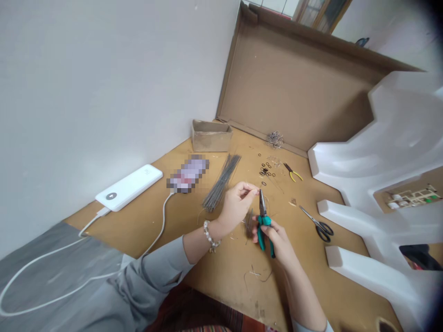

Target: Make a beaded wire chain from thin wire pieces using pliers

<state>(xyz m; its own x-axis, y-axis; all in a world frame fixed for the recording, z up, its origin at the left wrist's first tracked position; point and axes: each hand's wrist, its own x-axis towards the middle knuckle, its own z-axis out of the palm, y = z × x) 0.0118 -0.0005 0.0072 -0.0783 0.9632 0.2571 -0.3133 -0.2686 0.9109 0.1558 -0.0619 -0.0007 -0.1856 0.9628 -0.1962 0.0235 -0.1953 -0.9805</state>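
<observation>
In my right hand [277, 240] is a pair of needle-nose pliers [263, 226] with teal handles, jaws pointing away from me. My left hand [238, 205] pinches something thin right at the tips of the jaws; it looks like a bit of wire, too fine to make out fully. Left of that hand lies a bundle of grey wires [221, 184]. A smaller bunch of wires [249, 223] is partly hidden between my hands. Beyond the plier tips, several small black rings [266, 170] are scattered on the table [228, 276].
Yellow-handled pliers [293, 172] and black-handled scissors [318, 224] lie to the right, before white foam pieces [349, 258]. At the back are a small cardboard box [212, 138], a wire tangle [275, 139] and a cardboard panel [294, 78]. A phone [189, 174] is cabled to a power bank [129, 186].
</observation>
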